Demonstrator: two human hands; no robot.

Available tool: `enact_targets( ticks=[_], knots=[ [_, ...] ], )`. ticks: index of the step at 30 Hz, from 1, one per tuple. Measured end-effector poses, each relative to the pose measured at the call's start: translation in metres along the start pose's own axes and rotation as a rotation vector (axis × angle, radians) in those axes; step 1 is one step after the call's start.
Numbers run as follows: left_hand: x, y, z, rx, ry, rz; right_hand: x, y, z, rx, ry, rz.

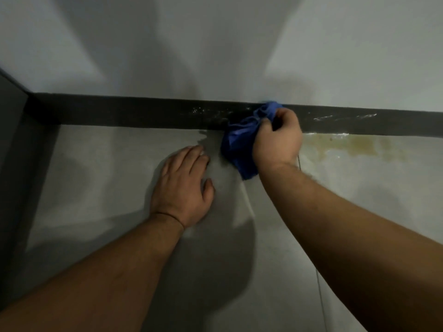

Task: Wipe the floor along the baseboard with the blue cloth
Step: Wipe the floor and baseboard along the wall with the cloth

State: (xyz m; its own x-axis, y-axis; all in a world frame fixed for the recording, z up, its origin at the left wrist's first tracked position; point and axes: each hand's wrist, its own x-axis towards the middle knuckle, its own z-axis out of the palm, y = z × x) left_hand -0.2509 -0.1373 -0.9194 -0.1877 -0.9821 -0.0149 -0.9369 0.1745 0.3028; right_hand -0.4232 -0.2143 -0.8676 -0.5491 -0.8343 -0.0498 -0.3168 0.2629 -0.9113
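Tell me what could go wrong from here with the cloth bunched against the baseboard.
1. The right hand grips the cloth in a wad, much of it against the baseboard, so it may skip the floor edge.
2. The brown stain lies to its right, unwiped; a wet cloth could smear it.
3. The left hand rests flat on the floor near a wet-looking patch and might slip.

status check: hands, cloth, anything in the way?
Right hand gripping bunched blue cloth against the baseboard. Left hand flat on the floor, empty. Yellowish stain right of the cloth; nothing blocking.
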Motion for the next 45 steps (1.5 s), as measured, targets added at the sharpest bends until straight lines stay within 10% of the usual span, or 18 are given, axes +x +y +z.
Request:
enact_targets(
  ticks=[32,45],
  knots=[
    [-0.001,-0.003,0.003,-0.057,0.116,-0.158,-0.015,-0.003,0.036,-0.142,-0.036,-0.063],
    [-0.002,-0.009,-0.003,-0.434,0.207,-0.263,-0.041,-0.002,-0.005,-0.67,-0.62,-0.527]
  ],
)
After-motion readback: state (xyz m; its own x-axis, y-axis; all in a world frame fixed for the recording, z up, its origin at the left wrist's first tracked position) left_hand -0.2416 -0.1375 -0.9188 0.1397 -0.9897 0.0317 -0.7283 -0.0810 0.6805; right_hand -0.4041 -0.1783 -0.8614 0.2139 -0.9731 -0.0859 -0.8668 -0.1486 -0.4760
